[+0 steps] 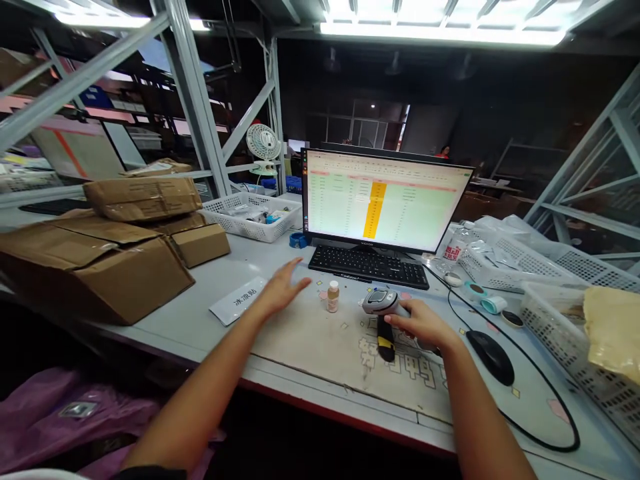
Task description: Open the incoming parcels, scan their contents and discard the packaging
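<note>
Right hand (425, 324) gripped a scanner (380, 302), left hand (280, 288) spread wide (empty), as aiming seemingly called for lining up the bottle (333, 299).

The scanner (381, 302) in your right hand (424, 323) is smooth grey plastic with a slight sheen. Before you, the small bottle (333, 298) looks see-through and glossy, with a matt white plastic cap. The mat (305, 347) along the counter's (175, 327) front edge is matt and scuffed; the counter itself has a smooth, faint shine. The white packet (235, 304) left of it is smooth and softly glossy. Toward your counter's left edge, the carton (90, 267) is dull brown cardboard. Near the back edge, your keyboard (367, 265) is black plastic; the basket (260, 230) is perforated white plastic.
</note>
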The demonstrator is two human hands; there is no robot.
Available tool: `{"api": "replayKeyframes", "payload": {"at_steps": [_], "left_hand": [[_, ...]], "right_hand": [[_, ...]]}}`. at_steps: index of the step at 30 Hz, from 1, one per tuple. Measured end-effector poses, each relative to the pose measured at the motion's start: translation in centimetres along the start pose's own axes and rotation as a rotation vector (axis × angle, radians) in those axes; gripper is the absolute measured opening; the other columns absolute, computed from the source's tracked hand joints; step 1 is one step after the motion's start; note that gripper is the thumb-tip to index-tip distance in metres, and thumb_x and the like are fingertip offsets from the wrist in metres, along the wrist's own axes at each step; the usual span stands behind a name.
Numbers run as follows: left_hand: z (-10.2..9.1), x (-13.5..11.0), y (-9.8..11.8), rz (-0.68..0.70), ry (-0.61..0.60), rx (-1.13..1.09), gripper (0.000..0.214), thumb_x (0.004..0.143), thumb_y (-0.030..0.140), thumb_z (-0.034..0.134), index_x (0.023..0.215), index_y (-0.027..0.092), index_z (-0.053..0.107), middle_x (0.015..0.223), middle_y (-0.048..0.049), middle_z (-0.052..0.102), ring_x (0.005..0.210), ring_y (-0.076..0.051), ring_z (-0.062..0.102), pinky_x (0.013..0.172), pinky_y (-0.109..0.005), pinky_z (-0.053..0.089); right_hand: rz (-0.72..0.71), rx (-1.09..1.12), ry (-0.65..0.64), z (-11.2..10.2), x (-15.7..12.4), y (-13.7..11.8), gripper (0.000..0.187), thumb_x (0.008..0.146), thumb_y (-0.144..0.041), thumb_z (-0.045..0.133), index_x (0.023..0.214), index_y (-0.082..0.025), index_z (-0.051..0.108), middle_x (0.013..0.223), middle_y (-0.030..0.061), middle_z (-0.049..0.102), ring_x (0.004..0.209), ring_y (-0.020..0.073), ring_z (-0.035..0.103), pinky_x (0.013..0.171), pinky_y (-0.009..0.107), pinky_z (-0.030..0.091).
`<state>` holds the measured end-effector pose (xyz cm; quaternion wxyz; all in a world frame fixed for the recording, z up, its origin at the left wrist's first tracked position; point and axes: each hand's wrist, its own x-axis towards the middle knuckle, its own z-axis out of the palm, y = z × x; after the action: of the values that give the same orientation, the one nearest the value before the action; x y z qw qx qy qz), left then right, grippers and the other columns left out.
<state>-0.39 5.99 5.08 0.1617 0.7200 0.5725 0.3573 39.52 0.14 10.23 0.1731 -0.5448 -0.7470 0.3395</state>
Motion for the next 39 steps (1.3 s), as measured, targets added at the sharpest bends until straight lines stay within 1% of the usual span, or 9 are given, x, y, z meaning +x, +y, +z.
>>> {"api": "replayKeyframes", "payload": {"at_steps": [3, 7, 13, 18, 23, 27, 30, 35, 39], "left_hand": [[-4.4, -4.0, -5.6, -0.317, -0.108, 0.464, 0.089, 0.094, 0.071, 0.054, 0.158, 0.010, 0.054, 0.174, -0.0260, 0.036, 0.163, -0.051, 0.028, 0.131, -0.070, 0.023], [-6.0, -12.1, -9.4, -0.269, -0.238, 0.621, 0.089, 0.099, 0.072, 0.046, 0.170, 0.020, 0.041, 0.179, -0.0145, 0.029, 0.165, -0.042, 0.030, 0.133, -0.062, 0.027], [-1.9, -20.0, -3.5, 0.054, -0.352, 0.578, 0.091, 0.093, 0.080, 0.060, 0.169, 0.033, 0.044, 0.179, -0.0058, 0.028, 0.167, -0.039, 0.027, 0.135, -0.059, 0.029], [2.7, -18.5, 4.3, 0.203, -0.475, 0.415, 0.088, 0.097, 0.072, 0.066, 0.170, 0.028, 0.042, 0.180, -0.0117, 0.027, 0.168, -0.040, 0.021, 0.137, -0.060, 0.020], [5.8, -17.0, 5.7, 0.268, -0.475, 0.248, 0.094, 0.096, 0.068, 0.071, 0.170, 0.022, 0.038, 0.180, -0.0193, 0.026, 0.168, -0.040, 0.020, 0.137, -0.060, 0.017], [4.3, -18.3, 6.7, 0.295, -0.442, 0.174, 0.058, 0.101, 0.041, 0.069, 0.155, 0.021, 0.055, 0.166, -0.0178, 0.051, 0.156, -0.034, 0.047, 0.125, -0.049, 0.044], [2.0, -18.4, 7.5, 0.229, -0.371, 0.019, 0.029, 0.107, 0.030, 0.051, 0.123, 0.021, 0.074, 0.128, -0.0123, 0.075, 0.117, -0.028, 0.072, 0.100, -0.039, 0.058], [1.5, -15.2, 6.9, -0.113, -0.152, -0.199, 0.034, 0.101, 0.043, 0.064, 0.122, 0.020, 0.076, 0.106, -0.0093, 0.079, 0.101, -0.031, 0.072, 0.088, -0.040, 0.057], [3.7, -14.6, 6.2, 0.011, -0.101, 0.073, 0.051, 0.094, 0.039, 0.072, 0.139, 0.015, 0.069, 0.126, -0.0178, 0.071, 0.124, -0.041, 0.060, 0.108, -0.055, 0.049]], "right_hand": [[0.018, 0.045, -0.009, -0.2, -0.5, -0.1, 0.049, 0.087, -0.065, 0.073, 0.106, -0.020, 0.075, 0.077, 0.0021, 0.066, 0.066, 0.0199, 0.059, 0.060, 0.032, 0.048], [-0.036, 0.053, 0.036, -0.3, -0.8, -0.5, 0.047, 0.084, -0.063, 0.077, 0.103, -0.020, 0.076, 0.086, 0.0048, 0.070, 0.072, 0.0217, 0.061, 0.063, 0.033, 0.049], [-0.045, 0.022, 0.029, -0.4, -1.0, -1.0, 0.048, 0.083, -0.066, 0.079, 0.093, -0.020, 0.073, 0.086, 0.0049, 0.070, 0.073, 0.0211, 0.062, 0.064, 0.031, 0.049], [0.068, 0.087, -0.077, -1.2, -2.4, -1.8, 0.052, 0.083, -0.067, 0.080, 0.101, -0.020, 0.069, 0.070, 0.0006, 0.062, 0.056, 0.0141, 0.054, 0.049, 0.025, 0.040], [0.258, 0.190, -0.248, -2.2, -4.2, -3.4, 0.060, 0.078, -0.076, 0.084, 0.095, -0.021, 0.065, 0.064, -0.0027, 0.052, 0.041, 0.0077, 0.038, 0.035, 0.023, 0.024], [0.320, 0.184, -0.269, -2.9, -6.2, -3.5, 0.063, 0.076, -0.077, 0.086, 0.098, -0.022, 0.065, 0.063, -0.0031, 0.049, 0.041, 0.0075, 0.037, 0.034, 0.023, 0.021], [0.326, 0.169, -0.258, -3.5, -7.0, -2.7, 0.062, 0.079, -0.075, 0.085, 0.110, -0.023, 0.068, 0.065, -0.0019, 0.049, 0.042, 0.0096, 0.038, 0.035, 0.025, 0.022], [0.305, 0.202, -0.229, -3.8, -6.6, -3.0, 0.057, 0.078, -0.071, 0.088, 0.102, -0.023, 0.069, 0.068, 0.0022, 0.054, 0.045, 0.0102, 0.041, 0.037, 0.027, 0.023], [0.267, 0.198, -0.225, -3.0, -6.4, -4.4, 0.060, 0.079, -0.070, 0.088, 0.111, -0.022, 0.071, 0.067, -0.0014, 0.050, 0.043, 0.0083, 0.038, 0.035, 0.024, 0.024]]}}
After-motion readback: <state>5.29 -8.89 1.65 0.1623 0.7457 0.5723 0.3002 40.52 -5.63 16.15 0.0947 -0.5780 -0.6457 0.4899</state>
